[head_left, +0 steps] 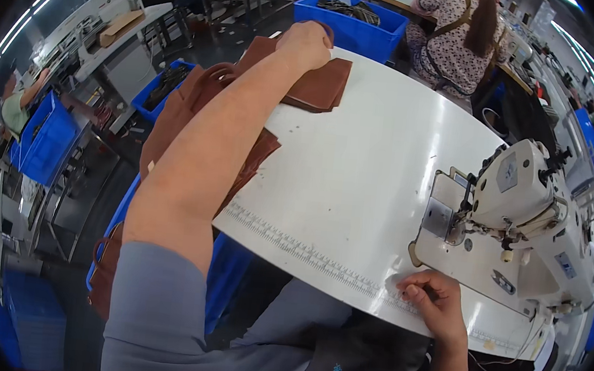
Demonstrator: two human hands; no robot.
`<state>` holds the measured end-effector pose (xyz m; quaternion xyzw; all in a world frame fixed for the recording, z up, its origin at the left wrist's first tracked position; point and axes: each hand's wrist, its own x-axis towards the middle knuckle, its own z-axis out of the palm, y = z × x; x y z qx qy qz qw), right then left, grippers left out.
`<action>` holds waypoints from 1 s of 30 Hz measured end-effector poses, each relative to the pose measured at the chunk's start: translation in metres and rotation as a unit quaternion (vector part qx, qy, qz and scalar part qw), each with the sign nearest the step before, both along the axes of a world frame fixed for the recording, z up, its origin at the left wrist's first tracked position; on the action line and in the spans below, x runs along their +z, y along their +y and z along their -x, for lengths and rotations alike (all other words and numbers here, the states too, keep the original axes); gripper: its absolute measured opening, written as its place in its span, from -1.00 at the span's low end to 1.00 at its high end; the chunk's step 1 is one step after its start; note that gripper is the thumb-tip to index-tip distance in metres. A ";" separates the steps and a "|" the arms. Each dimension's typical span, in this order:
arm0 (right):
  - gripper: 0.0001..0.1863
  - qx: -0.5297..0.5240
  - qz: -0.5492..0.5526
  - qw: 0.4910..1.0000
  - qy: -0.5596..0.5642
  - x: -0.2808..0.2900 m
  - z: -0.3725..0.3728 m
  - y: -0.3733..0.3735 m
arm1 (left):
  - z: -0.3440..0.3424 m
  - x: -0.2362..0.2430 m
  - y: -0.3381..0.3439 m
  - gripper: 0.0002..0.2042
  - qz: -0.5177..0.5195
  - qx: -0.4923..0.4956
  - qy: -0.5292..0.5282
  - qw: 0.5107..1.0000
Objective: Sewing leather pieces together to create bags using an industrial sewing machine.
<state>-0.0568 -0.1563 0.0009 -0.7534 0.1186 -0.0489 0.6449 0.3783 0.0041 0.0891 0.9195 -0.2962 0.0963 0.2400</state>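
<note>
My left arm stretches across the white table to a pile of brown leather pieces at the far left edge. My left hand is closed there on a brown leather piece that curves up behind the knuckles; the fingertips are largely hidden. Right below that hand lies a flat stack of brown leather panels. More brown leather with looped handles hangs over the table's left edge, partly behind my forearm. My right hand is by the front edge, thumb and fingers curled together; whatever they hold, if anything, is too small to make out.
A white sewing machine stands at the table's right. A printed ruler scale runs along the front edge of the white table. Blue bins stand beyond and to the left. A person in a patterned top sits ahead.
</note>
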 end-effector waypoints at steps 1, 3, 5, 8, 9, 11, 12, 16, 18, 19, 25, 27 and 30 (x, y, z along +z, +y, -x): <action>-0.87 0.019 0.031 0.999 0.005 0.001 0.000 -0.001 | -0.012 -0.008 -0.013 -0.74 -0.026 0.055 0.002 0.998; -0.86 0.042 0.035 0.998 0.018 0.004 -0.001 -0.003 | -0.034 -0.022 -0.035 -0.71 -0.049 0.104 -0.003 0.993; -0.87 0.061 0.066 0.996 0.012 0.007 -0.002 -0.006 | -0.052 -0.038 -0.051 -0.62 -0.078 0.170 -0.035 0.982; -0.87 0.103 0.123 0.987 -0.007 0.011 -0.004 -0.014 | -0.071 -0.057 -0.065 -0.50 -0.098 0.196 -0.083 0.972; -0.87 0.106 0.112 0.988 -0.018 0.011 -0.005 -0.015 | -0.077 -0.062 -0.068 -0.48 -0.100 0.200 -0.087 0.971; -0.86 0.129 0.111 0.985 -0.031 0.012 -0.007 -0.018 | -0.087 -0.072 -0.069 -0.48 -0.133 0.208 -0.108 0.963; -0.86 0.119 0.113 0.986 -0.033 0.012 -0.007 -0.020 | -0.091 -0.077 -0.068 -0.57 -0.106 0.197 -0.133 0.966; -0.88 0.132 0.103 0.985 -0.048 0.014 -0.005 -0.020 | -0.116 -0.098 -0.069 -0.72 0.033 0.173 -0.123 0.977; -0.83 0.151 0.114 0.981 -0.038 0.015 -0.004 -0.022 | -0.136 -0.104 -0.064 -0.76 0.186 0.151 -0.057 0.969; -0.83 0.148 0.117 0.981 -0.043 0.015 -0.003 -0.022 | -0.146 -0.107 -0.059 -0.75 0.327 0.110 -0.010 0.939; -0.82 0.148 0.118 0.980 -0.053 0.010 0.000 -0.020 | -0.196 -0.071 -0.013 -0.72 0.694 -0.049 0.145 0.704; -0.81 0.137 0.119 0.982 -0.050 0.007 0.002 -0.018 | -0.197 -0.048 0.002 -0.73 0.718 -0.064 0.160 0.674; -0.81 0.126 0.123 0.983 -0.044 0.006 0.003 -0.016 | -0.178 -0.018 0.010 -0.76 0.667 -0.075 0.184 0.718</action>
